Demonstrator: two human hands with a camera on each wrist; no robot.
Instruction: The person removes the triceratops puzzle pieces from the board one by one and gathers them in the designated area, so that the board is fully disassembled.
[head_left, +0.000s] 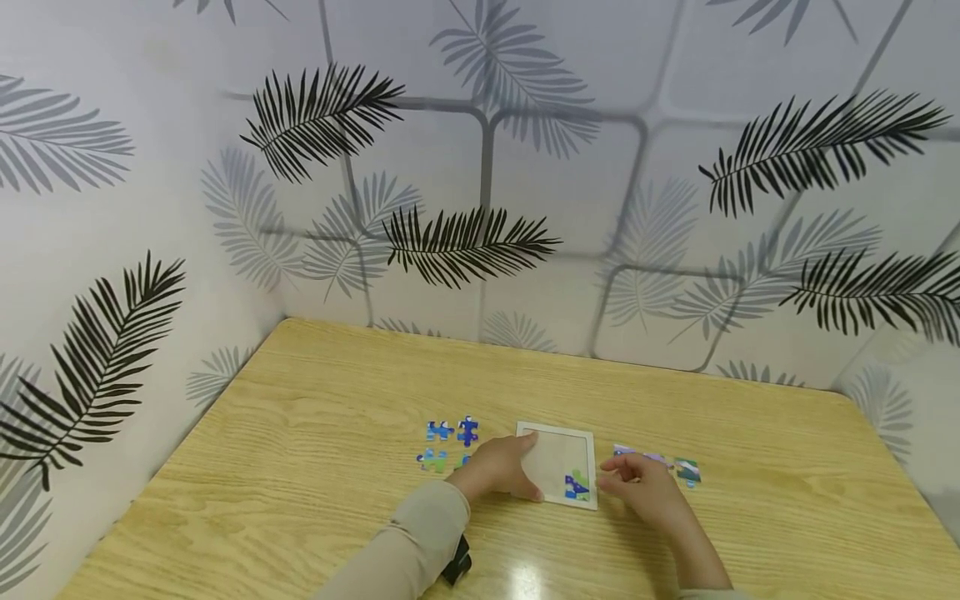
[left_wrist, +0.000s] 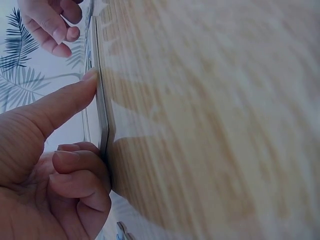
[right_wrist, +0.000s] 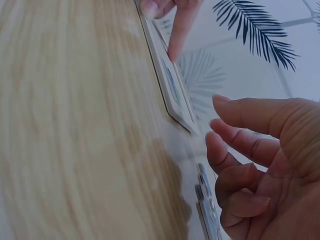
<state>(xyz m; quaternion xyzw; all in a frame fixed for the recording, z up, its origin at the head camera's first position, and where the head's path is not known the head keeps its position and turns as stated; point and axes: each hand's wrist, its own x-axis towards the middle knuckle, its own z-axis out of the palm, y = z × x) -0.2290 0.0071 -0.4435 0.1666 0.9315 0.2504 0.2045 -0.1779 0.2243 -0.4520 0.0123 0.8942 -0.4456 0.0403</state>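
Observation:
A shallow puzzle tray (head_left: 551,467) with a pale rim lies flat on the table, joined blue and green jigsaw pieces (head_left: 577,485) in its near right corner. My left hand (head_left: 501,468) grips the tray's left side. Its thumb (left_wrist: 72,102) presses the near rim, and a finger reaches over the tray in the right wrist view. Beside the tray's right rim hovers my right hand (head_left: 643,487), fingers loosely bent and nothing visible between thumb and fingertips. Loose jigsaw pieces (head_left: 687,472) lie beyond it, partly hidden by that hand.
Several blue and green jigsaw pieces (head_left: 439,431) lie left of the tray, one partly covered by the left hand. The wooden table (head_left: 315,400) meets a leaf-patterned wall (head_left: 555,292) at the back. A black object (head_left: 457,562) shows beside the left forearm.

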